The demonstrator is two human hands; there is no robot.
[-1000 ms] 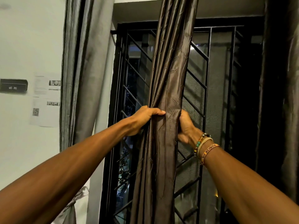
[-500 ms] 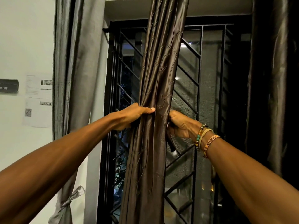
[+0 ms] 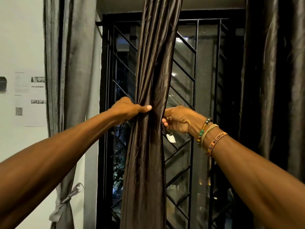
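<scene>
left hand (image 3: 127, 108): grips gathered brown curtain (image 3: 148, 154) | right hand (image 3: 179, 119): fingers curled, pinching its edge (white tag (image 3: 171, 138) below)

Single head-worn view, facing a window (image 3: 184, 96)
It looks forward from close by, wide-angled; the curtain (image 3: 148, 71) hangs near and central, the wall (image 3: 21, 38) lies left, a dark drape (image 3: 272, 80) right.

Both hands (image 3: 153, 115) grip the brown curtain (image 3: 148, 154) — bunched.
</scene>
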